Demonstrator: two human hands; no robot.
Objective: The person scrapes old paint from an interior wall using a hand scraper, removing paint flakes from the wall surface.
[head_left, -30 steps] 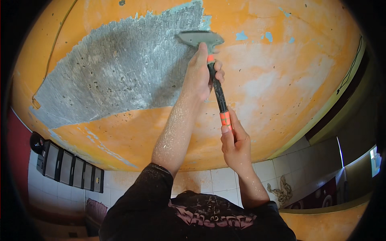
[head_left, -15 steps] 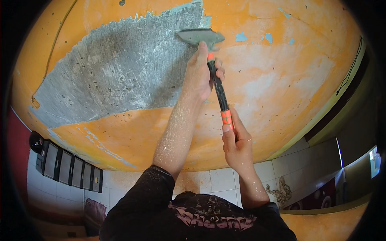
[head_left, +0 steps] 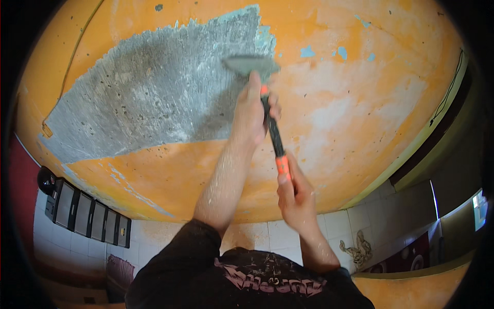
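Observation:
Both my hands grip a long-handled scraper [head_left: 272, 126] with a wide grey-green head and a black handle banded in orange. My left hand [head_left: 251, 110] is closed round the upper handle, its thumb pressed up against the head. Lower down, my right hand [head_left: 297, 198] is wrapped round the orange handle end. The scraper's head, slightly blurred, lies against the orange-painted wall [head_left: 350, 113], at the right part of a bare grey patch [head_left: 154, 92]. Ragged light-blue paint edges the top of this patch. Pale flakes cling to my forearms.
A cable [head_left: 77, 49] runs down the wall at the left. Below the wall, a black and grey drawer unit [head_left: 90, 213] stands at the left on white floor tiles [head_left: 285, 234]. A crumpled cloth [head_left: 358, 250] lies on the right. A dark cord [head_left: 443, 98] hangs at the far right.
The scraper and both my hands have moved down the wall and slightly left. More light-blue paint shows above the scraper's head, where the head was before. My grip is the same.

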